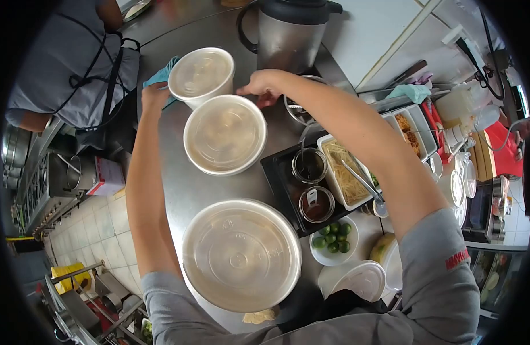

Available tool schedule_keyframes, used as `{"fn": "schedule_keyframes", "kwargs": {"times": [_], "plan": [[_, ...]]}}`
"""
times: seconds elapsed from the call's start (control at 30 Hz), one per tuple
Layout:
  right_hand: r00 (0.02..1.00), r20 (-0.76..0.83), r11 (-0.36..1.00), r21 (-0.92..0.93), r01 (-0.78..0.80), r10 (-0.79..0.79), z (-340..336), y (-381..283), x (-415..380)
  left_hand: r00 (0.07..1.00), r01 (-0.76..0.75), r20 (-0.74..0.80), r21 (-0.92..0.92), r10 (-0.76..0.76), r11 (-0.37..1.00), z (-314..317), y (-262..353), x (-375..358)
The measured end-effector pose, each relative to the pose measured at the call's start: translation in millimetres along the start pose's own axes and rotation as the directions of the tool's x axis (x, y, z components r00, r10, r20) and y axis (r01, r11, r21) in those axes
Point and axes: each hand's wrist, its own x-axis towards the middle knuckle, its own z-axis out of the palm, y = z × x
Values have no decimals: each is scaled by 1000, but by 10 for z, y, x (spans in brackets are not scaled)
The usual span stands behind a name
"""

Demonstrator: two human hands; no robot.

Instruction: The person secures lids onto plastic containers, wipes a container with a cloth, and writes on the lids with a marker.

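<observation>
My left hand [154, 96] is closed on a teal cloth [163, 77], at the left side of the farthest lidded tub [201, 72]. My right hand [263, 86] is on the other side of that tub, fingers apart, with one fingertip pointing towards its wall. Nothing shows in its grip. A second white tub [225, 134] with a clear lid stands just nearer to me, its rim overlapping the first in this view. Closest to my body is a much larger lidded tub [242, 256]. All three stand on the steel counter [187, 185].
Behind my right hand stands a steel jug [290, 37]. A black tray [282, 192] with two sauce jars and a container of pale strips [344, 172] lies right of the tubs. Nearby is a bowl of green limes [334, 238]. Another person [75, 63] stands at far left.
</observation>
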Motion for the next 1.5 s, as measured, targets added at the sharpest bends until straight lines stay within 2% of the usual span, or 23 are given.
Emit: {"fn": "schedule_keyframes", "kwargs": {"times": [0.03, 0.1, 0.17, 0.2, 0.23, 0.27, 0.33, 0.43, 0.5, 0.57, 0.63, 0.73, 0.8, 0.83, 0.87, 0.93, 0.97, 1.0, 1.07, 1.2, 1.33, 1.43, 1.5], "plan": [[1000, -5, 1000, 6, -8, 8, -18, -48, -5, 998, -55, -29, 152, 60, 987, -47, 37, -3], [988, -133, 886, 443, 134, -83, -45, -164, 38, 976, -203, -22, -446, 216, 872, -66, 92, -101], [913, -231, 595, 700, 396, -336, -44, -224, 368, 920, 83, 358, -577, 160, 813, -74, 197, -80], [948, -270, 228, 925, 304, -168, 91, -469, 28, 687, 249, 651, -630, 324, 736, -202, 72, 144], [921, -388, 385, 854, 351, 22, 205, -575, -22, 335, 426, 809, -588, 484, 688, -240, -31, 291], [844, -534, 753, 535, 384, -52, 225, -596, -225, 902, 27, 384, -506, 197, 862, 41, 430, -473], [891, -423, 452, 835, 314, 163, 270, -647, -139, 857, 25, 505, -237, 101, 971, -80, 190, -72], [815, -466, 487, 831, 269, 344, 336, -644, 68, 899, 52, 416, -415, 138, 908, 178, 521, -525], [833, -474, 531, 802, 274, 287, 257, -626, -152, 892, 120, 451, -152, -39, 981, 124, 463, -494], [850, -473, 579, 769, 270, 232, 202, -550, -417, 881, 93, 473, -155, -9, 983, 128, 420, -504], [807, -545, 839, 312, 447, -228, 105, -442, -862, 870, 74, 493, -166, 17, 983, 182, 427, -559], [586, -526, 747, -154, 647, -616, 88, -110, -1722, 911, 141, 409, -165, -63, 976, -34, 366, -708], [557, -448, 686, -200, 700, -699, 36, 245, -2488, 981, -59, 194, 183, 23, 981, -368, 367, -565], [578, -431, 709, -259, 656, -693, -25, 427, -2883, 951, -129, 288, 36, 113, 991, -646, 335, -519], [572, -374, 682, -340, 648, -730, -131, 661, -3192, 985, -144, 93, 3, 143, 990, -652, 671, -1033], [712, -302, 773, -262, 577, -634, -279, 1043, -4041, 949, -282, 168, 63, 268, 957, -961, 997, -1526], [664, -286, 723, -274, 634, -690, -342, 1377, -4268, 918, -388, 118, 71, 379, 919, -1035, 1145, -1791], [742, -302, 789, -62, 611, -599, -378, 1671, -4515, 893, -449, 64, 97, 445, 888, -1048, 1328, -2103], [825, -356, 882, 2, 471, -439, -501, 2183, -4941, 858, -509, 9, 137, 513, 850, -967, 1657, -2845], [811, -545, 923, 159, 351, -214, -705, 3110, -5263, 720, -671, -30, 228, 694, 706, -685, 2082, -4064], [669, -743, 929, 240, 281, -11, -1117, 3727, -5026, 616, -747, -15, 308, 788, 590, -256, 2356, -5017], [642, -767, 988, 87, 130, -17, -1577, 4164, -4117, 476, -876, 86, 126, 875, 465, 168, 2542, -5536], [472, -747, 873, -472, 121, -469, -1869, 4526, -3120, 478, -873, 80, 156, 875, 463, 583, 2649, -5871]]}}
